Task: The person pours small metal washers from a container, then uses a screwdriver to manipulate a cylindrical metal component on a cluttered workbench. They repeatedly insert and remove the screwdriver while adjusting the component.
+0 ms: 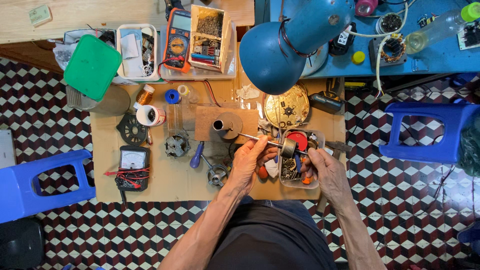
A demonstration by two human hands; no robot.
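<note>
Left hand (pixel 250 160): fingers closed round a thin metal shaft (pixel 257 139).
Right hand (pixel 322 162): fingertips pinch near the small metal cylinder (pixel 288 148) on the shaft's end.
Shaft: held level above a clear plastic tray (pixel 320 137) of parts.
Around: cardboard mat (pixel 165 185), blue lamp (pixel 295 42), analog meter (pixel 133 162), orange multimeter (pixel 178 40).

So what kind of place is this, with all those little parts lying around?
Probably a small repair workshop for electrical things. The hands, left hand and right hand, hold a motor shaft over a cardboard mat, near an orange multimeter, an analog meter and a blue work lamp.
</note>
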